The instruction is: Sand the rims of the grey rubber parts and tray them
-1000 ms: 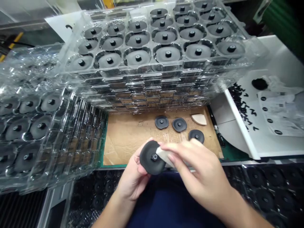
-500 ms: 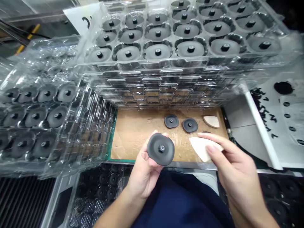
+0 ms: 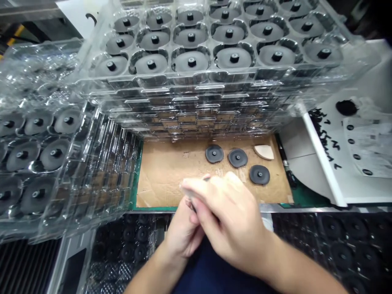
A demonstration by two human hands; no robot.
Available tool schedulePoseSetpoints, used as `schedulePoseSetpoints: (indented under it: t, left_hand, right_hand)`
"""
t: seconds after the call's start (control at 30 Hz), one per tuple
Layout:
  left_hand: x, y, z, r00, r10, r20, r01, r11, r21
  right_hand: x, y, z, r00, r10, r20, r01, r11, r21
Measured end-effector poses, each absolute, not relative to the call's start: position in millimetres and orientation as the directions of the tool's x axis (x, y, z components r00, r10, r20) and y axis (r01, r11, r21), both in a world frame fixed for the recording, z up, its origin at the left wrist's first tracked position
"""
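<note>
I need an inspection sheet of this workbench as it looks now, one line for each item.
Surface: brown cardboard sheet on a green mat.
Job's things: mostly hidden between the hands; only a dark edge shows above the fingers.
Clutter: three black discs and a white wedge lie apart on the sheet; a dark pen lies beside its right edge.
Hands: right hand lies over left hand at the sheet's front edge; grip not visible.
Cables: nothing seen.
Surroundings: clear tray stack filled with discs behind, left tray stack alongside, white tray with black scraps on the right.
</note>
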State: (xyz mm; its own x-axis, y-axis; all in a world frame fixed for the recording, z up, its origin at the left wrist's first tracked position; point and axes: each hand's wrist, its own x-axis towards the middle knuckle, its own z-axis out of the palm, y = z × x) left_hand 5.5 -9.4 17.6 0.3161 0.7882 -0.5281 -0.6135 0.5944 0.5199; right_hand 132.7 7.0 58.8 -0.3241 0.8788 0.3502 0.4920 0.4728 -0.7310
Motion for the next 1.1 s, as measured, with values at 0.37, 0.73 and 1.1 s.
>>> schedulePoseSetpoints:
  t: [0.37, 0.73, 1.1]
  left_hand:
    - [-3.9, -3.4, 18.8, 0.323, 0.843, -0.43, -0.679, 0.523, 0.515]
    - [-7.4, 2.2, 11.7, 0.184, 0.778, -0.6, -0.77, 0.494, 0.404]
    - [-6.0, 3.1, 12.1, 0.079, 0.799, -0.596, -0.805, 0.404, 0.436]
  right_hand:
    - [166.2, 1.6, 66.9, -0.363, 0.892, 0.269, 0.584, 0.443, -0.681]
    - [148.1, -8.6, -63.4, -0.183, 0.983, 0.015, 0.641, 0.131, -0.756]
    - [141.9, -30.2, -90.6, -0.108, 0.994, 0.002, 0.666, 0.074, -0.742]
